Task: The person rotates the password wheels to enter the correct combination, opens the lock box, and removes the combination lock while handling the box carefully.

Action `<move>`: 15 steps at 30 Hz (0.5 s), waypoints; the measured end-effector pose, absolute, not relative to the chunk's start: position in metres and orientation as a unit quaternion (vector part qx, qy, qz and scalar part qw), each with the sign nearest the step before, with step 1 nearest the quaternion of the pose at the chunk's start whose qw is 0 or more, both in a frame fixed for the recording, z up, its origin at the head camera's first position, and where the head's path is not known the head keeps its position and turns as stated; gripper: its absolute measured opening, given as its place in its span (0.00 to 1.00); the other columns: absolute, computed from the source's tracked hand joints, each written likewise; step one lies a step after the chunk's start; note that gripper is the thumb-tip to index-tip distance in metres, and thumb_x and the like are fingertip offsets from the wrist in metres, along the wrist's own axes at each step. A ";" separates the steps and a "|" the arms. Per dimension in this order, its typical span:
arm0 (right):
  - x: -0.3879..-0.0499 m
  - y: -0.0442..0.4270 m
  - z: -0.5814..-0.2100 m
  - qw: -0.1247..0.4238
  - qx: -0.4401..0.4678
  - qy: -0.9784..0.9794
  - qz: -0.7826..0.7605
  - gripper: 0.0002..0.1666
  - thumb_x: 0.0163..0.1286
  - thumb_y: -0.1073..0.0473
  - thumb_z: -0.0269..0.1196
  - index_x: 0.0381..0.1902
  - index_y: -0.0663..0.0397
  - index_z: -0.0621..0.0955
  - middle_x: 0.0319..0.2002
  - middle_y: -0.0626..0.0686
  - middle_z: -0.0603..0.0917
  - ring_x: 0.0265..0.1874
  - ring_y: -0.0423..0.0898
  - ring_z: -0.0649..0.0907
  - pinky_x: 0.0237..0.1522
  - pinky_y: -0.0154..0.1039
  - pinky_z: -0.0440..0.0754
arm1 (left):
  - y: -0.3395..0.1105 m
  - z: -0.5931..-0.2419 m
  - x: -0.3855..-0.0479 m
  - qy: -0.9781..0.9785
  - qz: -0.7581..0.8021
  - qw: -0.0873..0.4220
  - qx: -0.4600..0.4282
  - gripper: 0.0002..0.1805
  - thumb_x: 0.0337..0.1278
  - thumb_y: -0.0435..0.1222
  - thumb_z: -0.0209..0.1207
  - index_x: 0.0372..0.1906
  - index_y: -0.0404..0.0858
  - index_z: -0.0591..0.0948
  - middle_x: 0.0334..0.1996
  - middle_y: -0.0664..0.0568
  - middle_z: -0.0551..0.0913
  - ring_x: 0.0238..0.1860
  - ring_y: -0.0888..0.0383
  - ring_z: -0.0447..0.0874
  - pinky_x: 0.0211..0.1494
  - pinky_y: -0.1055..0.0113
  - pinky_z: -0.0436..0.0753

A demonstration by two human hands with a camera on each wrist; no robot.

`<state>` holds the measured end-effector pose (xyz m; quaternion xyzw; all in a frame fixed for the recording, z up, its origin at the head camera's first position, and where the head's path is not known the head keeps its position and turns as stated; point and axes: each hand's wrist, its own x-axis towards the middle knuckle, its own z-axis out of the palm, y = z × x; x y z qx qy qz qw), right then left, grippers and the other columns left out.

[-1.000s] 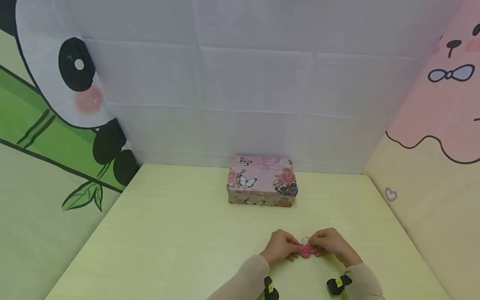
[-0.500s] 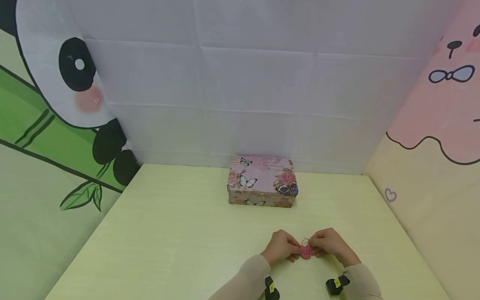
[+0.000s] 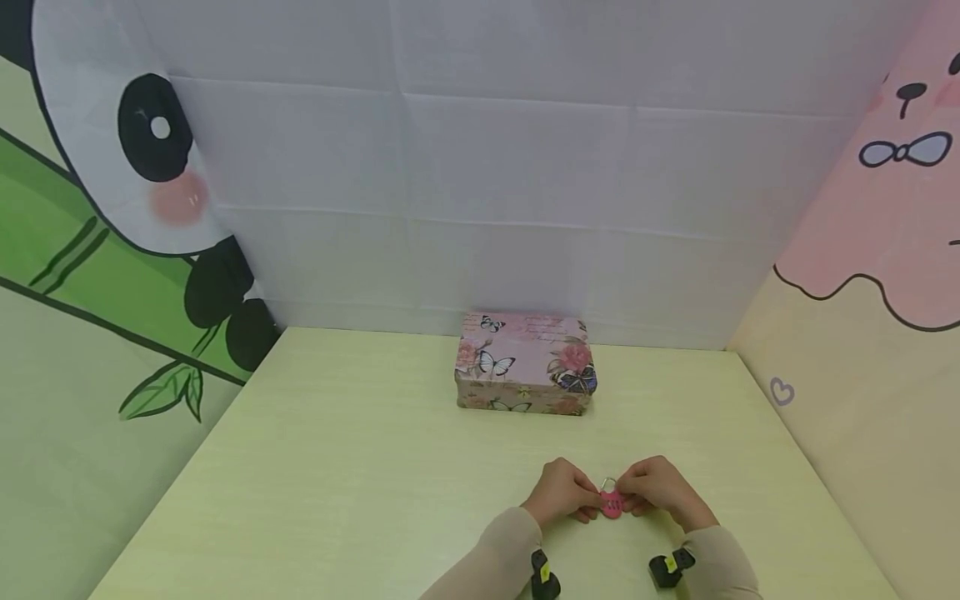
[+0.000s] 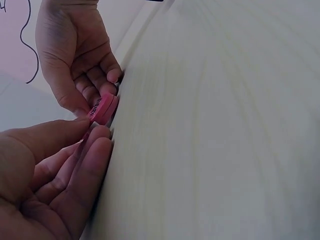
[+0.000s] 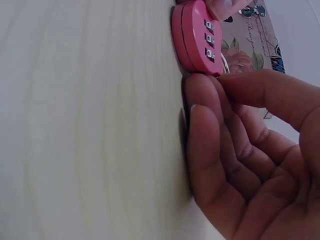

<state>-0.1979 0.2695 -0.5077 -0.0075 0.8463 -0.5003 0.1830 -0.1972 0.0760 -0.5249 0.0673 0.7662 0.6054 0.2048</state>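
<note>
A small pink combination padlock [image 3: 612, 503] with a silver shackle [image 3: 608, 483] is held low over the table, between both hands. Its row of number dials shows on the padlock's face [image 5: 201, 37] in the right wrist view. My left hand [image 3: 562, 492] pinches one side of the body between thumb and fingers. From the opposite side, my right hand [image 3: 663, 490] pinches the other edge with thumb and forefinger. The fingertips of both hands hide the padlock's edges. In the left wrist view, the padlock [image 4: 103, 108] sits close to the tabletop.
Behind the hands stands a closed pink box [image 3: 525, 362] with flowers and butterflies, near the white backdrop [image 3: 487, 167]. The pale yellow table [image 3: 337, 467] spreads to both sides. Printed cloth walls flank it. A black camera is strapped to each wrist.
The padlock has shifted very slightly in the fingers, its shackle leaning a little more to the left. Both hands stay nearly in place, and the box has not moved.
</note>
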 end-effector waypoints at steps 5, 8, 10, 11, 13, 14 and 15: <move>-0.198 0.268 -0.507 0.180 -0.003 0.849 -0.496 0.07 0.65 0.69 0.63 0.30 0.70 0.84 0.23 0.53 0.85 0.20 0.42 0.82 0.23 0.36 0.85 | 0.076 -0.524 -0.197 0.768 0.604 0.204 0.062 0.06 0.49 0.25 0.71 0.22 0.31 0.86 0.14 0.47 0.84 0.16 0.59 0.83 0.21 0.68 0.85; -0.199 0.267 -0.507 0.178 0.004 0.853 -0.491 0.06 0.65 0.69 0.63 0.30 0.69 0.85 0.22 0.53 0.84 0.20 0.42 0.82 0.22 0.35 0.84 | 0.076 -0.525 -0.198 0.766 0.605 0.206 0.063 0.06 0.49 0.24 0.71 0.22 0.31 0.86 0.14 0.47 0.83 0.16 0.58 0.83 0.21 0.68 0.85; -0.199 0.266 -0.507 0.177 0.013 0.856 -0.486 0.06 0.65 0.69 0.64 0.30 0.68 0.85 0.22 0.52 0.84 0.20 0.42 0.82 0.22 0.35 0.84 | 0.076 -0.526 -0.199 0.764 0.607 0.208 0.065 0.06 0.50 0.24 0.71 0.22 0.31 0.86 0.14 0.47 0.83 0.16 0.58 0.83 0.21 0.68 0.85; -0.199 0.266 -0.507 0.176 0.015 0.857 -0.484 0.06 0.64 0.69 0.64 0.30 0.68 0.85 0.22 0.53 0.84 0.20 0.42 0.82 0.22 0.35 0.84 | 0.076 -0.527 -0.199 0.764 0.608 0.208 0.066 0.06 0.50 0.24 0.70 0.22 0.31 0.86 0.14 0.47 0.83 0.16 0.59 0.83 0.21 0.68 0.85; -0.200 0.265 -0.507 0.175 0.022 0.859 -0.481 0.06 0.64 0.69 0.64 0.30 0.68 0.85 0.22 0.53 0.84 0.19 0.42 0.82 0.21 0.35 0.84 | 0.076 -0.529 -0.200 0.763 0.608 0.208 0.068 0.06 0.50 0.24 0.70 0.22 0.31 0.86 0.14 0.48 0.83 0.16 0.59 0.83 0.21 0.68 0.85; -0.200 0.265 -0.507 0.175 0.025 0.860 -0.479 0.06 0.64 0.69 0.65 0.30 0.68 0.85 0.22 0.53 0.84 0.19 0.42 0.82 0.21 0.34 0.84 | 0.076 -0.529 -0.200 0.762 0.609 0.208 0.068 0.06 0.50 0.24 0.70 0.22 0.31 0.86 0.14 0.48 0.83 0.16 0.59 0.83 0.21 0.68 0.85; -0.200 0.264 -0.507 0.176 0.028 0.860 -0.478 0.06 0.64 0.69 0.65 0.29 0.68 0.85 0.21 0.53 0.84 0.19 0.42 0.82 0.21 0.34 0.84 | 0.076 -0.530 -0.201 0.762 0.609 0.209 0.067 0.06 0.50 0.24 0.70 0.22 0.31 0.86 0.14 0.48 0.83 0.16 0.59 0.83 0.21 0.68 0.85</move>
